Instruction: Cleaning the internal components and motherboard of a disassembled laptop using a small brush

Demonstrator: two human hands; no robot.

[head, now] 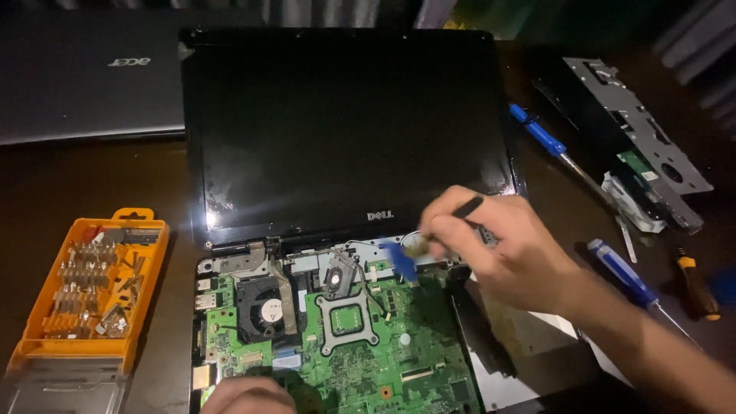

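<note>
At the very bottom edge, the left hand rests on the near part of the green circuit board. Only its top shows, so I cannot tell how open it is or if it holds anything. The board lies inside the opened laptop base. A black fan sits on the left side of the board, and a square metal frame sits in the middle.

A little farther back, the right hand is curled up tight. Its fingers pinch a small blue tool. The tool is blurry. Its long side runs from upper left down to lower right, and its far end sits by the hinge at the back of the board.

To the left, an orange tool case lies open, full of small metal bits. It has a little red label near its top.

To the right lie two blue-handled screwdrivers, one close and one farther back, both slanting from upper left to lower right. A small orange and black screwdriver lies near the edge.

Behind the board stands the black screen, with a small silver mark under it. Farther right lies a grey metal plate. Far left lies a closed grey laptop.
</note>
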